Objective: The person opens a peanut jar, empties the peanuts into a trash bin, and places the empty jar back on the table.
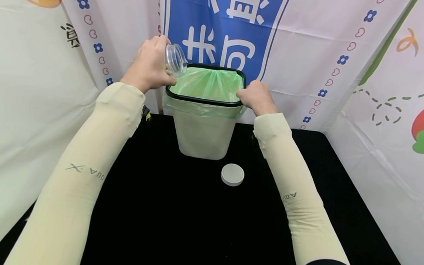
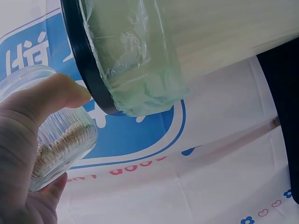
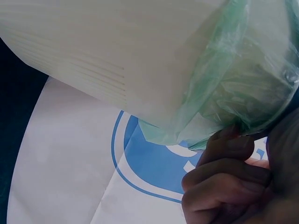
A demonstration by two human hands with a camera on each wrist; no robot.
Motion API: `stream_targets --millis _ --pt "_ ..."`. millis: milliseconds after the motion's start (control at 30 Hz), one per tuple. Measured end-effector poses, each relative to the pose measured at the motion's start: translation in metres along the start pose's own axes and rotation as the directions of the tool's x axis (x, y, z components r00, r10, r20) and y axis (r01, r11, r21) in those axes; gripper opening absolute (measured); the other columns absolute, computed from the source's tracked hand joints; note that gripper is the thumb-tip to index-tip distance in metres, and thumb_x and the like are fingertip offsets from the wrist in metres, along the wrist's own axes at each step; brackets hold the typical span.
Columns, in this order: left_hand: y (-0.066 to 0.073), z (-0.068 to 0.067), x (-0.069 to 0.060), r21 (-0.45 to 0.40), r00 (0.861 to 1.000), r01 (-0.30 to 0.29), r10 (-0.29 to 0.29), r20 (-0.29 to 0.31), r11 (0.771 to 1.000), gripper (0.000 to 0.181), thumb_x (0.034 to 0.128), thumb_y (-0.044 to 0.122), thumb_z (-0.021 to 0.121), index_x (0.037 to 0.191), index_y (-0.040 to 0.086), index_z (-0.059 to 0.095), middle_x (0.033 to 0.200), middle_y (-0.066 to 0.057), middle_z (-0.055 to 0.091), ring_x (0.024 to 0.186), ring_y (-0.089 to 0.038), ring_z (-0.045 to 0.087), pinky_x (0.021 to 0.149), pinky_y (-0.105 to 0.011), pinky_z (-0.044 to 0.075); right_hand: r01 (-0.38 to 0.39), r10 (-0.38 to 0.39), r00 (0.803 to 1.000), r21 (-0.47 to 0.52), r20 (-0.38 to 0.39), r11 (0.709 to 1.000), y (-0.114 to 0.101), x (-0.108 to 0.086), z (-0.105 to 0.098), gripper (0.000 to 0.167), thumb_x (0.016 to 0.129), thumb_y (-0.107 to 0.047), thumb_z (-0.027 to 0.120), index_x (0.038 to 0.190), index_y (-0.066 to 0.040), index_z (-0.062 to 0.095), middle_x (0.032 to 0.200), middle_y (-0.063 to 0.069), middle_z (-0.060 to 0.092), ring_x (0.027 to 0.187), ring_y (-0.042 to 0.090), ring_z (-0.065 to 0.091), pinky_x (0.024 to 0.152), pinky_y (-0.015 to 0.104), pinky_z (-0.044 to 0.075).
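My left hand (image 1: 150, 64) grips a clear glass jar (image 1: 175, 60), tilted with its mouth toward the left side of the trash can (image 1: 204, 134). Inside the jar, in the left wrist view, lies a tan, grainy or flaky material (image 2: 65, 142); its kind cannot be made out. The can is off-white with a black rim (image 1: 203, 101) and a green plastic bag (image 1: 207, 84) folded over that rim. At the can's right side my right hand (image 1: 258, 97) holds the rim, fingers curled against the bag's edge in the right wrist view.
A round white lid (image 1: 232, 175) lies on the black table (image 1: 179, 215) in front of the can. Behind the can hangs a printed cloth (image 1: 299, 41) with a blue sign. A small black and yellow object (image 1: 146, 113) shows beside the left sleeve.
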State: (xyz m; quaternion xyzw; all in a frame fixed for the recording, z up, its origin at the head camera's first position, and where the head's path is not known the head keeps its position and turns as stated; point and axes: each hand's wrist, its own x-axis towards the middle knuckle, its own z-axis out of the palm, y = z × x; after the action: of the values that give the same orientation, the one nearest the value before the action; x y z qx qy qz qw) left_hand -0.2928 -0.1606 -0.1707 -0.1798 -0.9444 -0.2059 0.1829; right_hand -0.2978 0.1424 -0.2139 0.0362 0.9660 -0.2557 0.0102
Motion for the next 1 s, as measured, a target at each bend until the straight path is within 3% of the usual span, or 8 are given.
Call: stream_targets --millis 267,633,1000 --pt "0.0044 0.0016 0.0004 0.032 1.000 -0.017 0.017 0.019 0.999 0.091 0.0688 0.005 0.090 0.145 -0.006 0.043 0.146 -0.026 0.051 0.131 -0.044 0.045 0.122 -0.057 0.039 -0.007 0.007 1.000 0.005 0.000 1.000 -0.0001 0.0001 0.0009 0.019 0.097 -0.024 0.050 0.082 -0.014 0.045 0.084 0.006 0.046 0.064 0.018 0.044 0.059 0.032 0.040" --pt "0.0073 0.0042 0.0011 0.077 0.998 -0.056 0.056 0.003 0.995 0.085 0.0682 0.002 0.088 0.141 -0.007 0.044 0.142 -0.027 0.053 0.126 -0.044 0.045 0.118 -0.056 0.041 -0.008 0.008 1.000 0.017 -0.010 1.000 0.0004 0.0013 0.0010 0.023 0.096 -0.023 0.051 0.075 -0.015 0.044 0.073 0.002 0.042 0.060 0.017 0.042 0.056 0.031 0.039" --pt "0.0071 0.0055 0.0024 0.127 0.997 -0.083 0.083 0.008 0.988 0.085 0.0691 0.003 0.088 0.142 -0.007 0.044 0.142 -0.028 0.053 0.127 -0.044 0.045 0.118 -0.056 0.041 -0.005 0.006 1.000 0.006 -0.027 1.000 0.0005 0.0008 0.0020 0.022 0.096 -0.025 0.052 0.078 -0.015 0.044 0.078 0.003 0.044 0.061 0.017 0.043 0.058 0.032 0.040"
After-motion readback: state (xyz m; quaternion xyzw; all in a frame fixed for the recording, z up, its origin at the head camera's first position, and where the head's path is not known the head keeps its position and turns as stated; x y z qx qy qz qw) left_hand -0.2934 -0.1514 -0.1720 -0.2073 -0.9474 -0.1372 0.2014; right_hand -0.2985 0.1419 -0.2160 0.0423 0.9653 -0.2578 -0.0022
